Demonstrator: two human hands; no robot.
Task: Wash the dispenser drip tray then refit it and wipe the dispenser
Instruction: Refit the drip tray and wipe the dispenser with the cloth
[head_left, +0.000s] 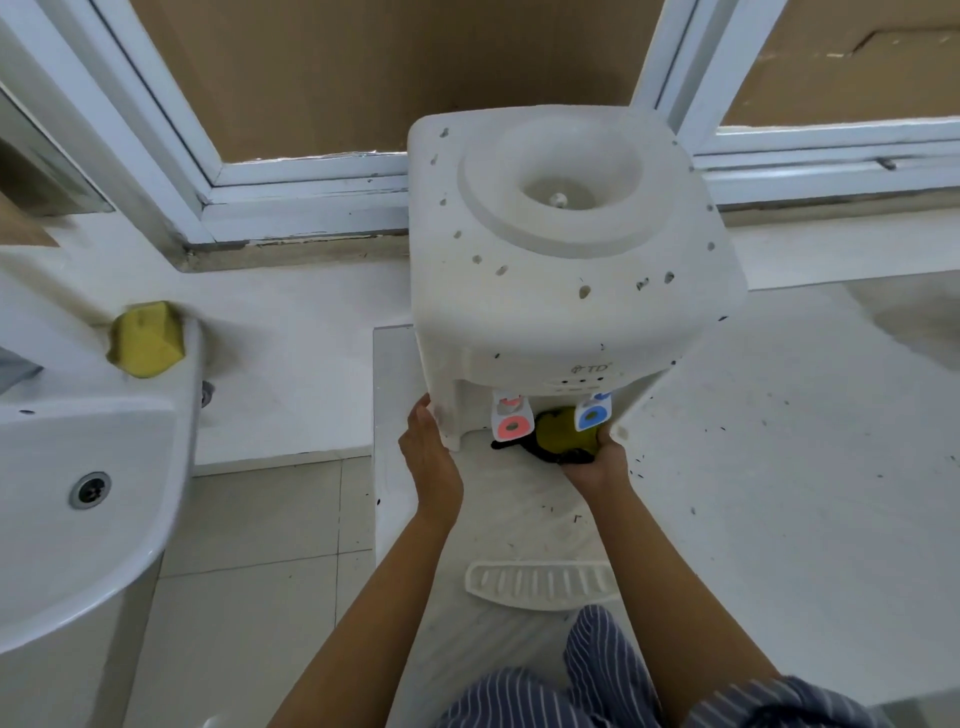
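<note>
Head: drip tray (540, 584) behind hands (597, 462).

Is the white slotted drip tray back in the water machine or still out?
Out. The white slotted drip tray lies on the counter in front of the white water dispenser, apart from it, near the person's striped clothing.

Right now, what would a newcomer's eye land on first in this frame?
The white dispenser, speckled with dark spots, fills the centre. Below its red and blue taps, the right hand pushes a green sponge into the recess while the left hand braces its side. The drip tray lies apart on the counter, nearer the person.
</note>
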